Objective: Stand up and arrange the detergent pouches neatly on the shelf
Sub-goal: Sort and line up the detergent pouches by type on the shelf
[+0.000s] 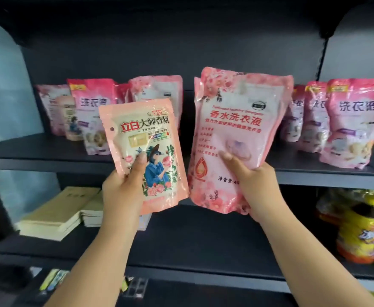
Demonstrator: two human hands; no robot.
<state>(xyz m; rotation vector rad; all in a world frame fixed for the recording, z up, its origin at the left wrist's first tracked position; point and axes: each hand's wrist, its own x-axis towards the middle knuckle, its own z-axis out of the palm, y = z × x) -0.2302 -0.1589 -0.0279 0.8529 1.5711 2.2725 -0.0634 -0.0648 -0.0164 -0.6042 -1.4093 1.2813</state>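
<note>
Your right hand (255, 185) grips the big rose-pink plastic detergent pouch with red lettering (239, 138) near its lower edge, thumb across the front and fingers curled behind; a second pouch may be hidden behind it, though that is hard to tell. Your left hand (124, 187) pinches the smaller peach foil pouch printed with a hatted figure and roses (144, 151) at its lower left corner. Both pouches hang in front of the dark grey metal shelf (314, 176), not yet on it.

The large pouch is the main risk: held low, its soft, heavy body could fold over your thumb or slip as you reach in. Set down carelessly, it could knock over the standing pink pouches on the right (349, 120) or those on the left (88, 114), which stand close together. The small pouch, pinched at one corner, might swing and land tilted.

The shelf below holds stacked pale booklets (57, 216) and yellow-wrapped bottles (358, 235).
</note>
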